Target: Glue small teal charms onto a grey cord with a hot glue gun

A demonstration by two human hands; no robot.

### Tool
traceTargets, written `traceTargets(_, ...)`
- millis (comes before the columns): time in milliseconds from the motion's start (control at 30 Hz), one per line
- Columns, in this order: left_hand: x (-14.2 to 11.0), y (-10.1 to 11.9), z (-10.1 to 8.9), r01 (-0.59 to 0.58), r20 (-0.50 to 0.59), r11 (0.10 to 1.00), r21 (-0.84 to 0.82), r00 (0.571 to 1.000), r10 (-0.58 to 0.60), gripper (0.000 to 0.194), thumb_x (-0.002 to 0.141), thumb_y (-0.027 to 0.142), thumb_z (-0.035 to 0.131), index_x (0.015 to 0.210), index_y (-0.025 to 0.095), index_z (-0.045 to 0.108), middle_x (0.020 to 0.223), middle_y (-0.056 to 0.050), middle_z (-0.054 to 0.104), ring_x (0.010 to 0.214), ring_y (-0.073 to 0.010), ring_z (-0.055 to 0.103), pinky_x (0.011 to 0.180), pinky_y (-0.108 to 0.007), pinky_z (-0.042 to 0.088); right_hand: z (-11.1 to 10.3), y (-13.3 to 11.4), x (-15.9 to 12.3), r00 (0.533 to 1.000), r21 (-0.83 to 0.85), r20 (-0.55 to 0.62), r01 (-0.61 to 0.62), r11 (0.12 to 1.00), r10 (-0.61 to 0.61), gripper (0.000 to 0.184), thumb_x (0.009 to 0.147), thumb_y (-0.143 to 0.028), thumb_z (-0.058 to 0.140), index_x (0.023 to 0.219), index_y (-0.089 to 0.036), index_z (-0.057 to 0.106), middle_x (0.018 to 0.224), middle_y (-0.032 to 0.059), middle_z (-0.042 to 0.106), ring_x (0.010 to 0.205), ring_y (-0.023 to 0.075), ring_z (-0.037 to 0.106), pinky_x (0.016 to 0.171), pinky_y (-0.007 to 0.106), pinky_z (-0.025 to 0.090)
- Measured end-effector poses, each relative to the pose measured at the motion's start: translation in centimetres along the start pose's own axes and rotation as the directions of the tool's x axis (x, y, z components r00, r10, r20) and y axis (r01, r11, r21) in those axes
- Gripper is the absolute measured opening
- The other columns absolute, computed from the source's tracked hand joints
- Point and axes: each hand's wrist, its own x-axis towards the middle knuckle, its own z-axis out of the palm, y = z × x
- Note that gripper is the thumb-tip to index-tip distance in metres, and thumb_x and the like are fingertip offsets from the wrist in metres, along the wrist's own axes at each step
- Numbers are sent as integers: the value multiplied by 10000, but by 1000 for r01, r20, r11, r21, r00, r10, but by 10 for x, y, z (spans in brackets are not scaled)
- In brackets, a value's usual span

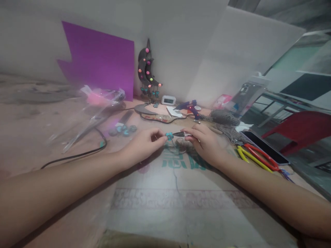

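Between the thumb and fingers of my left hand is a small turquoise flower-shaped piece. My right hand is closed around small scissors, whose dark pointed tips meet or nearly meet the flower's right edge; I cannot tell if they touch. A thin thread trails over the printed cardboard sheet below the hands. Some loosely coiled cord lies under the scissors. More turquoise pieces lie left of my hands, blurred.
A glue gun, grey yarn and a small digital clock stand behind. Red-and-yellow-handled pliers and a phone lie right. Crescent moon decorations lean near purple paper. A black cable crosses the left side.
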Motion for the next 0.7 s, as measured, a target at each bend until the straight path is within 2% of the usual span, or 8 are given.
traceTargets(233,1,-2,-1,-22,14,1000,1,1000,22,260,917,461,504,871,219,586,646,13,587,360,-91,464,298,-200,321,1,-1,0,1000,-33,18,-2,999,2,271,999,-307,473,1122,-168,670,816,78,629,770,212,549,692,338,454)
traceTargets(467,3,-1,0,-56,21,998,21,998,56,236,915,427,511,839,218,588,583,10,591,400,-105,506,366,-205,352,-2,-3,1,999,-21,53,-5,1000,6,280,998,-291,463,1148,-182,673,840,86,632,786,223,564,704,352,462)
traceTargets(700,4,-5,0,-46,25,999,19,999,46,279,908,471,511,864,211,600,626,5,606,385,-96,475,344,-202,307,0,-1,1,998,-35,62,-3,999,5,283,998,-289,463,1139,-174,680,838,86,628,775,219,554,692,346,454)
